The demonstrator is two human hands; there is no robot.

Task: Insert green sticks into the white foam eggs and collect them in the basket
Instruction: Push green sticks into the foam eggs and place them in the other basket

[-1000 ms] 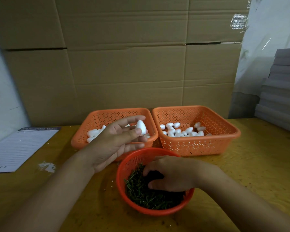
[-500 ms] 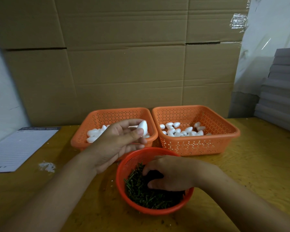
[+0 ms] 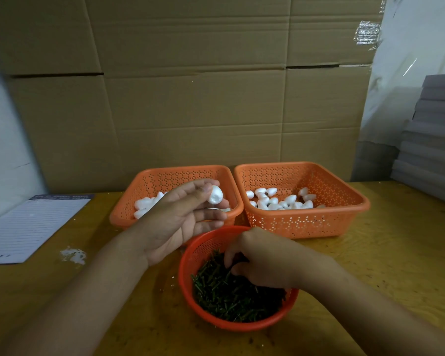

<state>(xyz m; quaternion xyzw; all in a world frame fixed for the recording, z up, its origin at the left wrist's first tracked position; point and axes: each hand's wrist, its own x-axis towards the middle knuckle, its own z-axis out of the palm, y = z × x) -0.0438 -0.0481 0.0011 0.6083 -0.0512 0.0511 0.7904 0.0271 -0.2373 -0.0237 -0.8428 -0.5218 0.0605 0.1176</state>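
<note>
Your left hand (image 3: pixel 180 222) is up over the left orange basket (image 3: pixel 129 214), pinching a white foam egg (image 3: pixel 215 194) between thumb and fingertips, palm turned toward you. Your right hand (image 3: pixel 267 260) is down in the round red basket (image 3: pixel 190 258), fingers curled into the pile of green sticks (image 3: pixel 226 296); whether a stick is caught between them, I cannot tell. More foam eggs (image 3: pixel 278 200) lie in the right orange basket (image 3: pixel 319 222), just beside the left one. A lined paper pad (image 3: pixel 28 224) rests on the yellow worktop (image 3: pixel 396 240), well off to the left.
</note>
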